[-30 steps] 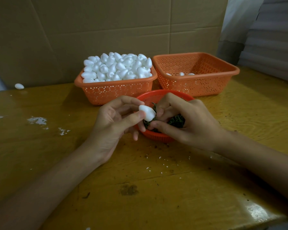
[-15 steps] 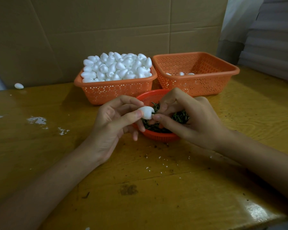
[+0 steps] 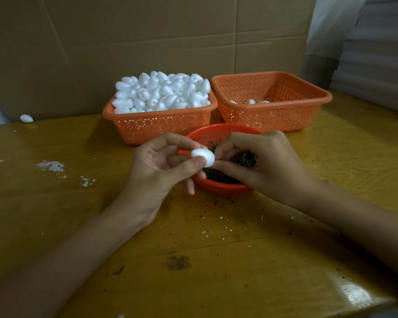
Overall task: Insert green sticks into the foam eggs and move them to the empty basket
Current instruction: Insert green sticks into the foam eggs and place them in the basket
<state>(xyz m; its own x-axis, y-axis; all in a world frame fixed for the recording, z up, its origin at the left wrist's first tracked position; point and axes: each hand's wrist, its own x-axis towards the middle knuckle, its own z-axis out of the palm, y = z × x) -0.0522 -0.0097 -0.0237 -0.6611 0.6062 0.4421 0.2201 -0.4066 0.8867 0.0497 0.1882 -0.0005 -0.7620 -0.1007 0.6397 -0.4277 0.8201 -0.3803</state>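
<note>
My left hand [image 3: 156, 166] pinches a white foam egg [image 3: 203, 157] between thumb and fingers, just over the near left rim of the round red basket [image 3: 216, 188] of green sticks [image 3: 247, 159]. My right hand [image 3: 260, 161] has thumb and forefinger pinched together right against the egg's right end; the stick between them is hidden. Behind stands an orange basket [image 3: 147, 127] heaped with foam eggs [image 3: 163, 91]. To its right is a second orange basket [image 3: 303, 115] with a few eggs [image 3: 251, 101] on its floor.
One loose foam egg [image 3: 26, 118] lies at the far left by the cardboard wall [image 3: 147, 37]. White foam crumbs [image 3: 52, 166] and dark specks dot the yellow wooden table [image 3: 216, 260]. Folded grey material is stacked at the far right.
My right hand came out of the stick basket and closed in on the egg's right end. The green stick tip seen half a second ago is now out of sight.
</note>
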